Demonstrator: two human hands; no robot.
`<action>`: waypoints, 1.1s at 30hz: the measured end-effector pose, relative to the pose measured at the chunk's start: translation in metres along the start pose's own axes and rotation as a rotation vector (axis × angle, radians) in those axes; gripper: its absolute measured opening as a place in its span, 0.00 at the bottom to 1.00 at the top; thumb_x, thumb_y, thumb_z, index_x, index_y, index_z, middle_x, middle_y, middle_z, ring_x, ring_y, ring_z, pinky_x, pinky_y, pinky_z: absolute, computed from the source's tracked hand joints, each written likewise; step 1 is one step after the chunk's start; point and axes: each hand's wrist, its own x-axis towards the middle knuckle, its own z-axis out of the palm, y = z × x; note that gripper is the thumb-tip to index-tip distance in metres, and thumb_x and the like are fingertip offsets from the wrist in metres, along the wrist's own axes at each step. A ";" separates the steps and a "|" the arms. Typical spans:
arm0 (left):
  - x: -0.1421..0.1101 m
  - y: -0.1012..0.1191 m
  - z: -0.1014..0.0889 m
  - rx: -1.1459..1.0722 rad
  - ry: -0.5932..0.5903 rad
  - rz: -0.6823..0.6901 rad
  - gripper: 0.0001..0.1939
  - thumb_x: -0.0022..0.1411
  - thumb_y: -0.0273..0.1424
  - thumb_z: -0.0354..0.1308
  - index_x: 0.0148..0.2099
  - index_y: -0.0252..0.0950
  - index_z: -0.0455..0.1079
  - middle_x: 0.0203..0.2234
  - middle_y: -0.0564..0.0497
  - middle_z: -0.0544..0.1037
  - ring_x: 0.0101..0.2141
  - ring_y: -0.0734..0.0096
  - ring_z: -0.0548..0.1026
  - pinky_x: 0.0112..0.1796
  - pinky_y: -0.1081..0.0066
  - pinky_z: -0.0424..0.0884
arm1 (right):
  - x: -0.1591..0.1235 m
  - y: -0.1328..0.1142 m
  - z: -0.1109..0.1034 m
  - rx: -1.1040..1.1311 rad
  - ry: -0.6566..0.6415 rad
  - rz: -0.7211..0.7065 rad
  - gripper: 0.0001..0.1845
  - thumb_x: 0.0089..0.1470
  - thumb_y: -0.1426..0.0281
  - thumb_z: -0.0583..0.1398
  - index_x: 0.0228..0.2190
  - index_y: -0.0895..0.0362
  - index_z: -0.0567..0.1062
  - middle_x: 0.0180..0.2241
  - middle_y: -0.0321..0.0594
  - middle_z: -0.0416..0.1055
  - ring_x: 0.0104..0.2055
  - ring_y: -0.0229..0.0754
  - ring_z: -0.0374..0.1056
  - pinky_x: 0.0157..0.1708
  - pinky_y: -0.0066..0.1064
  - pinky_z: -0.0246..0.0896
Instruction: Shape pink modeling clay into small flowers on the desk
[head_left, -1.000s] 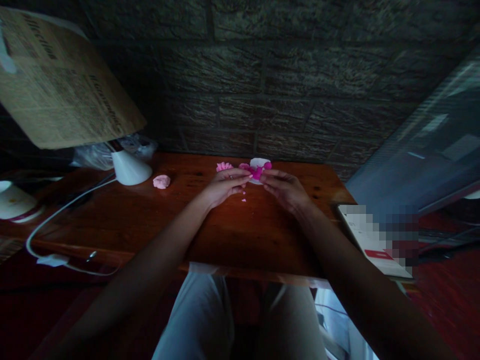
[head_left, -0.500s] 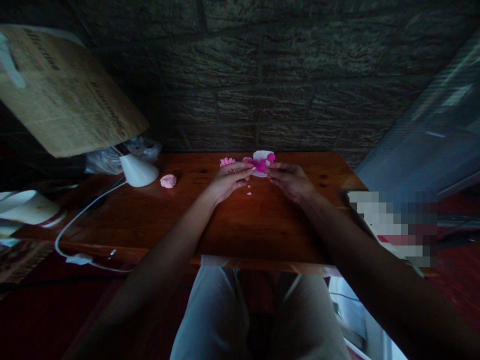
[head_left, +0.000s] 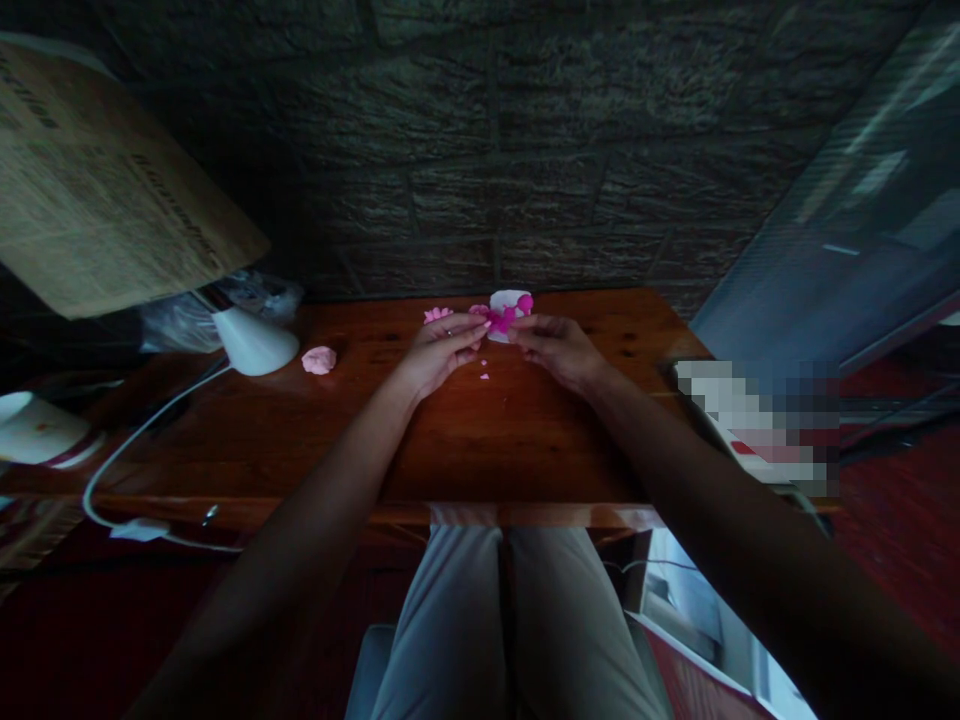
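Note:
Both my hands meet at the far middle of the wooden table [head_left: 525, 450]. My left hand [head_left: 435, 352], with a ring on one finger, pinches a magenta clay piece [head_left: 499, 320] with closed fingers. My right hand [head_left: 553, 348] grips the same piece from the other side. Just behind the clay lies a small white dish [head_left: 507, 299] with another magenta bit on it. A pale pink flower-shaped clay piece [head_left: 436, 314] sits beside my left hand. Tiny pink crumbs [head_left: 484, 371] lie on the table under my hands.
A light pink clay lump [head_left: 319, 359] lies left of my hands, near a white lamp base [head_left: 253, 340] with a cord [head_left: 127, 450] and a tan printed shade [head_left: 105, 215]. A paper booklet [head_left: 750, 425] lies at the table's right edge. A dark brick wall stands behind.
My hands keep working the magenta clay in the same spot near the white dish. The view has shifted a little as my head moved.

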 end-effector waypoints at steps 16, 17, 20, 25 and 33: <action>0.002 -0.002 -0.001 -0.006 -0.005 -0.017 0.16 0.48 0.32 0.78 0.40 0.36 0.84 0.32 0.51 0.79 0.30 0.79 0.72 0.32 0.77 0.68 | 0.000 -0.002 -0.006 0.056 -0.055 0.048 0.19 0.34 0.66 0.78 0.32 0.53 0.85 0.35 0.39 0.82 0.40 0.41 0.76 0.49 0.38 0.72; 0.002 -0.002 -0.001 -0.001 -0.001 -0.017 0.15 0.48 0.32 0.78 0.40 0.36 0.84 0.32 0.51 0.79 0.30 0.79 0.72 0.32 0.76 0.68 | -0.001 -0.002 -0.005 0.050 -0.036 0.052 0.19 0.33 0.66 0.78 0.32 0.53 0.85 0.34 0.38 0.82 0.38 0.40 0.75 0.46 0.36 0.71; 0.002 -0.003 -0.002 0.009 -0.005 -0.022 0.15 0.50 0.32 0.77 0.41 0.36 0.84 0.32 0.51 0.79 0.30 0.79 0.72 0.32 0.76 0.69 | 0.000 -0.002 -0.003 0.042 0.005 0.050 0.19 0.30 0.67 0.77 0.30 0.53 0.84 0.32 0.37 0.80 0.34 0.37 0.71 0.38 0.31 0.68; 0.001 -0.004 -0.002 -0.004 -0.014 -0.029 0.18 0.46 0.33 0.79 0.40 0.37 0.84 0.34 0.50 0.81 0.31 0.79 0.72 0.33 0.76 0.69 | 0.000 0.000 0.000 0.001 0.009 0.011 0.19 0.29 0.66 0.76 0.28 0.54 0.82 0.29 0.34 0.78 0.30 0.35 0.67 0.31 0.28 0.62; 0.003 -0.007 -0.004 0.038 -0.043 -0.018 0.15 0.51 0.33 0.77 0.42 0.37 0.84 0.34 0.50 0.80 0.32 0.79 0.72 0.34 0.75 0.70 | -0.002 -0.005 -0.001 -0.046 0.009 -0.044 0.23 0.29 0.61 0.78 0.31 0.54 0.82 0.33 0.38 0.80 0.32 0.38 0.68 0.31 0.32 0.59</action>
